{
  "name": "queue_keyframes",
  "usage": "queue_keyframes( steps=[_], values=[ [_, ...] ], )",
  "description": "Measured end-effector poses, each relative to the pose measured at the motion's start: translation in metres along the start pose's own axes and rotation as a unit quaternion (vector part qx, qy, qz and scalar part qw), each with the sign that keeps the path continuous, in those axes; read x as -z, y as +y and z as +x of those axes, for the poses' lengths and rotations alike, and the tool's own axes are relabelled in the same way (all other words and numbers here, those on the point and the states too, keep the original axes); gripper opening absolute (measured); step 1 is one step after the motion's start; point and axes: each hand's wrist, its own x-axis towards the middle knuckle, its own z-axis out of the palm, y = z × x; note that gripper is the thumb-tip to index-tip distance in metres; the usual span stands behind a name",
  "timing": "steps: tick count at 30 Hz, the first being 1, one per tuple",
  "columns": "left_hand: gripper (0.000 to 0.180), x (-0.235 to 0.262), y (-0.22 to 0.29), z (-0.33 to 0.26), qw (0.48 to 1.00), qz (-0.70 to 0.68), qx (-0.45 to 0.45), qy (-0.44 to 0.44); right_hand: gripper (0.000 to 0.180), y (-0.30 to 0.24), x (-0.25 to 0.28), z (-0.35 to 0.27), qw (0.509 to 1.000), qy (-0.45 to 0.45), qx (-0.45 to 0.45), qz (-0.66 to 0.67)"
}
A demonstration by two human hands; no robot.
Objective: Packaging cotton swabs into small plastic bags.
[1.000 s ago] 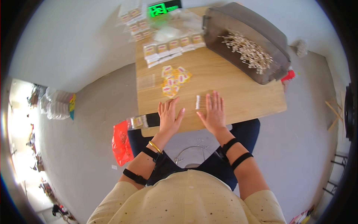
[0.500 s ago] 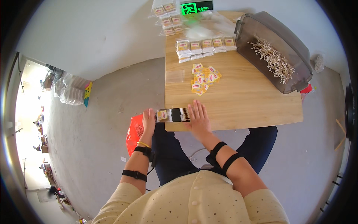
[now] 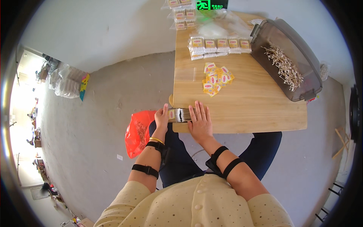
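At the near left edge of the wooden table [image 3: 257,117], my left hand [image 3: 162,118] pinches the left end of a small pack of cotton swabs [image 3: 172,114] with a yellow-and-white card on top. My right hand [image 3: 200,124] lies flat, fingers stretched out, over another row of swabs [image 3: 185,114] right beside the pack. White tips of both rows face each other across a thin dark gap. The right end of that row is hidden under my fingers. Farther back lie a pile of yellow-and-white cards [image 3: 216,80] and a flat clear bag [image 3: 185,74].
Bagged swab packs [image 3: 216,45] stand in a row at the back, with more stacked packs [image 3: 184,15] behind on the left. A grey translucent bin [image 3: 262,56] of loose swabs [image 3: 284,70] stands tilted at the right. A red plastic bag [image 3: 138,134] sits left of my knee.
The swab row under my right hand and the pack have come together, so the wide black gap between them is now narrow. The whole view has shifted a little.
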Motion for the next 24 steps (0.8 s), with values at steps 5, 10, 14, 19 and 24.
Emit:
queue_keyframes(
  steps=[5,10,14,19,24],
  values=[
    [0.056,-0.006,-0.007,0.0,0.985,-0.141,0.08,-0.053,0.077,-0.003,-0.002,0.002,1.0,-0.012,-0.008,-0.009],
    [0.049,-0.005,0.003,-0.005,0.987,-0.144,0.057,-0.044,0.085,-0.021,-0.015,0.009,1.0,-0.028,-0.009,-0.001],
    [0.05,-0.001,0.015,-0.009,0.999,-0.012,-0.048,-0.008,0.092,-0.04,-0.017,0.013,0.999,-0.038,-0.021,-0.012],
    [0.055,0.019,0.018,-0.004,0.999,-0.002,-0.038,0.009,0.097,-0.02,-0.007,0.007,0.998,-0.041,-0.039,0.008],
    [0.053,0.028,0.014,0.002,0.984,0.121,-0.128,-0.004,0.099,-0.016,-0.002,0.005,0.998,-0.055,-0.005,-0.037]
  ],
)
